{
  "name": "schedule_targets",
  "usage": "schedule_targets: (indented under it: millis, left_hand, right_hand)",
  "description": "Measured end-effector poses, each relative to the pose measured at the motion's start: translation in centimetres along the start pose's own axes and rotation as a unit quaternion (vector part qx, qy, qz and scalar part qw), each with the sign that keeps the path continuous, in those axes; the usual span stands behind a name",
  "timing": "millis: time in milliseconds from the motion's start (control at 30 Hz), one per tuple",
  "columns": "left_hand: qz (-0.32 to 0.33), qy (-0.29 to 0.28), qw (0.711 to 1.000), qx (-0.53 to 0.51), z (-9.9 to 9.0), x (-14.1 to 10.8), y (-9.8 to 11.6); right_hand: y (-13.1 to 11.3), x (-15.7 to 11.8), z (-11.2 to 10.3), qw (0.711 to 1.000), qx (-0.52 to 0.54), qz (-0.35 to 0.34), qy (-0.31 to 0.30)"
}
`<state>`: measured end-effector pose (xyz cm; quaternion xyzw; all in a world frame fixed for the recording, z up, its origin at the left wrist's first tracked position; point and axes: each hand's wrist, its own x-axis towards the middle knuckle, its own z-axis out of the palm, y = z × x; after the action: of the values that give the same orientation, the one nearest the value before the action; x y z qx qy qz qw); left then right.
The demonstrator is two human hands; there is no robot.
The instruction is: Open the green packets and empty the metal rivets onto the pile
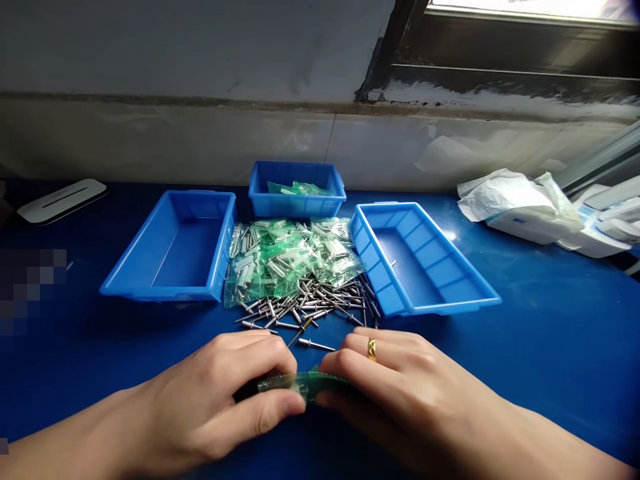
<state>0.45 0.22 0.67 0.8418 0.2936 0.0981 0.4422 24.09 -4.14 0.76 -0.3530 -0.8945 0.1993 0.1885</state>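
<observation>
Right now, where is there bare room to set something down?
Bare table lies between the left bin and left forearm, and between the right bin and right forearm. Crowded: the middle, with bags and rivets between those bins.

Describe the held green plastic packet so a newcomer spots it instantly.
On the glossy blue tabletop, find the heap of translucent green plastic packets and, nearer the camera, loose silvery metal rivets. Nearer still is the held translucent green plastic packet. Unlike the heaped ones, it is gripped between the left hand and right hand.

No legible text, label, brand, number or sign anywhere.
</observation>
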Motion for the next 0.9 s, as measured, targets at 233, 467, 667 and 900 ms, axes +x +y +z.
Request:
schedule_targets:
  millis: [233,467,667,900]
  left_hand:
    - [0.01,0.024,0.999,0.021,0.7,-0.3,-0.4]
    - [0.024,0.028,0.999,0.015,0.8,0.0,-0.2]
    - [-0.009,0.04,0.999,-0.013,0.7,0.1,0.2]
    - [0.002,-0.006,1.0,-0.011,0.3,0.1,0.6]
  right_hand:
    - [-0.1,0.3,-0.3,0.993,0.068,0.087,-0.028]
    - [-0.5,0.6,-0.7,0.989,0.093,0.118,-0.017]
    - [-0.4,0.3,-0.7,0.989,0.111,0.101,-0.005]
    - [-0.3,0.3,-0.2,0.984,0.159,0.083,-0.014]
